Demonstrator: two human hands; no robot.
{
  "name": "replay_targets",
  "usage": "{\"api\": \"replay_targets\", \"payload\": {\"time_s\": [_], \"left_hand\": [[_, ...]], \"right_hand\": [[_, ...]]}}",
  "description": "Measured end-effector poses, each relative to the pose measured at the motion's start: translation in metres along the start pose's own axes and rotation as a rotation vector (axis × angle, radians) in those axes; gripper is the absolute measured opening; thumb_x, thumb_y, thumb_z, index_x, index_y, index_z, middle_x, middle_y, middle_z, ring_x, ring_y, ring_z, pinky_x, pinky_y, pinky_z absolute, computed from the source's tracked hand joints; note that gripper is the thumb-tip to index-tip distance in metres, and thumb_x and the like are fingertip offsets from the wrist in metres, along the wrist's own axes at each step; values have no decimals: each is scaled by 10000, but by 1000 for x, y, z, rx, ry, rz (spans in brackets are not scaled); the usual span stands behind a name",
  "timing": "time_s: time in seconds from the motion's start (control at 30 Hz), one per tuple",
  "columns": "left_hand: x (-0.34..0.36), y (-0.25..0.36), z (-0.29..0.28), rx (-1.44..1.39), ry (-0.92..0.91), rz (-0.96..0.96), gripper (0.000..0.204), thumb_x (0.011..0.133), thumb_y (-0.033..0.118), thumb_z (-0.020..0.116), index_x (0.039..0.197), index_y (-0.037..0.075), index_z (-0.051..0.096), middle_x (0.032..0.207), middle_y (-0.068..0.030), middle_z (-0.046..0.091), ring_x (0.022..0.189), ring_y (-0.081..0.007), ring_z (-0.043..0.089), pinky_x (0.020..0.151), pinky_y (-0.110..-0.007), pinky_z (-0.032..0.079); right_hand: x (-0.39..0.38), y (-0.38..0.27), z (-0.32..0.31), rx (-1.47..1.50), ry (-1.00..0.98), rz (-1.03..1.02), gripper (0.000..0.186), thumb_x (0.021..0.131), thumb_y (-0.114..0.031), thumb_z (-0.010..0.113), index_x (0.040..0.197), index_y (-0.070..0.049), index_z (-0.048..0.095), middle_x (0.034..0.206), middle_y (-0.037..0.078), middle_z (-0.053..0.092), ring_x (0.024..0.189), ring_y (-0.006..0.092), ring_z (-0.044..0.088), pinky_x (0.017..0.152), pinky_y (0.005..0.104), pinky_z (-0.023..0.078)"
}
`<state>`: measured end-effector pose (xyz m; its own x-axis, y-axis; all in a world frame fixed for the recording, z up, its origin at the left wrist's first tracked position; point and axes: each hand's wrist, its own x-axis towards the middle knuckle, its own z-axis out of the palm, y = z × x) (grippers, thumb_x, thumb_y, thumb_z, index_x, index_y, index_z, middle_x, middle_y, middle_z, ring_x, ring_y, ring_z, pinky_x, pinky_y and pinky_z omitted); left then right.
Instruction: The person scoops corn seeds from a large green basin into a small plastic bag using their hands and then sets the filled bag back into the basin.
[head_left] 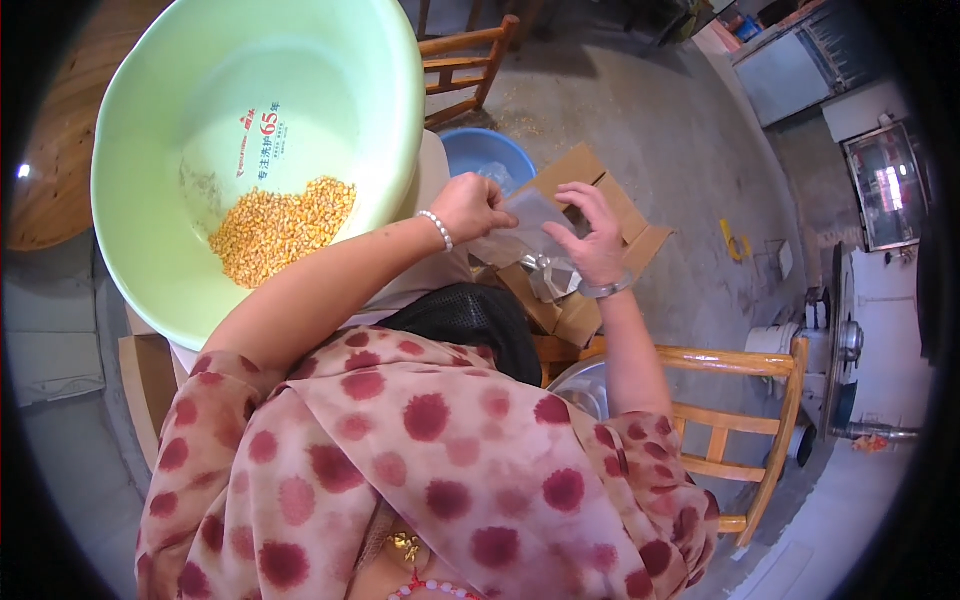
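Note:
My left hand [474, 210], a beaded bracelet at its wrist, is closed in a pinch on the edge of a thin clear plastic bag [536, 214]. The bag hangs flat between my two hands. At its right side is my right hand [598, 238], wearing a bangle, with thumb and fingers curved and apart. Below the hands stands an open cardboard box [636, 238] with its flaps spread. Shiny clear plastic [554, 279] shows inside it. To the left, a large pale green basin [135, 165] holds a heap of yellow corn kernels [283, 228].
A blue basin [515, 158] with clear plastic in it sits beyond the box. Wooden chairs stand at the far side [490, 65] and at the right [780, 425]. A round wooden table [60, 120] is at the left. Loose kernels lie on the concrete floor [665, 130].

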<state>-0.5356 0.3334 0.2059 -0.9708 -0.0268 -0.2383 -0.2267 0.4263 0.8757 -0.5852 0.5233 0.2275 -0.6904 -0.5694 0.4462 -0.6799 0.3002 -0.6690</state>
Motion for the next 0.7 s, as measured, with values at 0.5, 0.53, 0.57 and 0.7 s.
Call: {"api": "replay_targets", "payload": {"time_s": [0.5, 0.53, 0.57, 0.7], "left_hand": [[-4, -6, -6, -365, -190, 29, 164, 772, 120, 581, 738, -40, 591, 588, -35, 555, 521, -95, 523, 503, -230, 451], [-4, -5, -6, -344, -182, 24, 164, 754, 113, 600, 735, -50, 597, 577, -39, 552, 512, -97, 523, 497, -228, 454], [-4, -4, -6, -345, -181, 25, 164, 754, 113, 600, 735, -50, 597, 577, -39, 552, 512, -97, 523, 497, -228, 454], [-6, -6, -9, -361, -126, -42, 159, 719, 98, 642, 681, -45, 584, 551, -47, 533, 487, -95, 504, 464, -222, 432]], "right_hand": [[-2, 24, 27, 262, -110, 310, 125, 703, -10, 596, 826, 12, 585, 682, 62, 577, 604, 113, 540, 578, 223, 430], [-2, 23, 29, 369, -80, 356, 171, 692, -8, 604, 861, 4, 580, 732, 63, 582, 651, 112, 545, 611, 226, 436], [-3, 21, 30, 476, -49, 402, 218, 680, -6, 612, 895, -5, 575, 783, 65, 586, 698, 111, 551, 643, 230, 441], [4, -5, 25, 410, 47, 238, 304, 648, -6, 634, 943, -30, 565, 912, 75, 574, 809, 137, 548, 708, 251, 442]]}}
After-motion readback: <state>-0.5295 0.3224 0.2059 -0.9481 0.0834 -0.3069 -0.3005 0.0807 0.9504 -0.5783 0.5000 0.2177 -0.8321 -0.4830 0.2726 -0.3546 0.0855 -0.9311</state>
